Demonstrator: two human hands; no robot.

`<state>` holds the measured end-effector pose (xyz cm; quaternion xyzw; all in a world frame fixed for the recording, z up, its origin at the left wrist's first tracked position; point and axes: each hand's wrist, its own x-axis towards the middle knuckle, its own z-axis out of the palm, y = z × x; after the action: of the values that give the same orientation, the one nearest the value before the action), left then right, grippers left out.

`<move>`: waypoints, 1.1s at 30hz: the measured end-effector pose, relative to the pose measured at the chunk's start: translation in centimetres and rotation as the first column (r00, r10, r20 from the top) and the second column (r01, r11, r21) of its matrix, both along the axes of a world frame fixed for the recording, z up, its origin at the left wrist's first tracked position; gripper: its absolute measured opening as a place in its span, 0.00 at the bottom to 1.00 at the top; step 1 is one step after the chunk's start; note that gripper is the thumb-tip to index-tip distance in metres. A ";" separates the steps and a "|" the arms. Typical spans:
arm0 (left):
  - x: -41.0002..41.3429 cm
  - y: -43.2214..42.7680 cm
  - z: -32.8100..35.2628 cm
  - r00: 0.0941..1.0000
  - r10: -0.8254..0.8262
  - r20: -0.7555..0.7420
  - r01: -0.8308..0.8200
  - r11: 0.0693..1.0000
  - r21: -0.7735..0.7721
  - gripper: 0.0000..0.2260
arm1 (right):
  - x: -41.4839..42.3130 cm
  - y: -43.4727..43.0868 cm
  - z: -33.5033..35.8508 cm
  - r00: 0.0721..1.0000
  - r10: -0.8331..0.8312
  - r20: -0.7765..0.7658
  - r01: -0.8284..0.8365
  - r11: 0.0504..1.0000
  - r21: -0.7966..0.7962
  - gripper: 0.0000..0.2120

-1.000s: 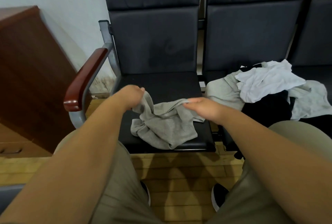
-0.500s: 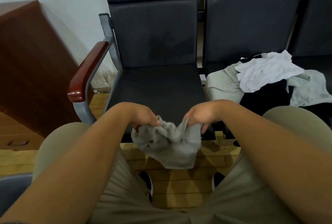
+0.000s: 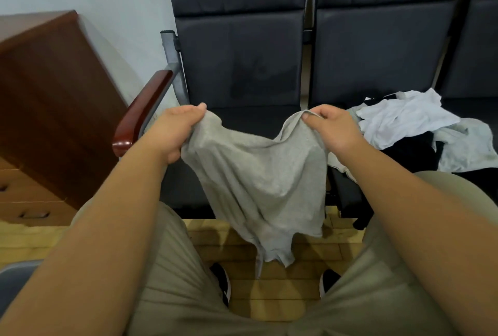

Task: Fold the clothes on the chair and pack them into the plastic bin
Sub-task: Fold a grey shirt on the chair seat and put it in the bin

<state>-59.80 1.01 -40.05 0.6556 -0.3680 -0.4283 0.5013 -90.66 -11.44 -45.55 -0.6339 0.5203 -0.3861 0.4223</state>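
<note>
Two knees in khaki shorts frame the bottom edge, with black shoes on the wooden floor between them. Above the floor hangs a grey garment, held up before a dark chair. The left hand grips one upper corner in a curled fist, and the right hand pinches the other. Beyond the right hand, a pile of white, grey and black clothes lies on the neighbouring chair. A wooden cabinet stands far left.
</note>
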 end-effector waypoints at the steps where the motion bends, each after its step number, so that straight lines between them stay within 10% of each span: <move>1: 0.3 0.2 0.4 0.998 0.024 -0.060 -0.025 1.000 -0.007 0.15 | -0.1 0.0 0.3 0.999 -0.039 -0.002 0.039 0.998 -0.044 0.08; 7: 1.1 1.5 2.6 0.971 0.038 -0.236 -0.065 0.992 -0.108 0.12 | -1.2 0.6 2.4 0.983 -0.176 0.042 0.181 0.958 -0.221 0.06; 15: 4.0 2.6 5.3 0.852 0.345 0.393 -0.232 0.923 -0.307 0.13 | -1.1 1.5 5.1 0.961 -0.207 0.185 0.259 0.909 -0.327 0.07; 33: 9.1 -8.3 3.8 0.660 0.265 0.703 -0.238 0.961 -0.138 0.16 | 3.2 -9.1 6.2 0.846 -0.290 -0.448 0.146 0.933 -0.329 0.16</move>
<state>-50.71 -7.25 -36.27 0.8059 -0.4467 -0.0598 0.3839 -87.42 -20.50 -39.36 -0.7004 0.6189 -0.3291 0.1347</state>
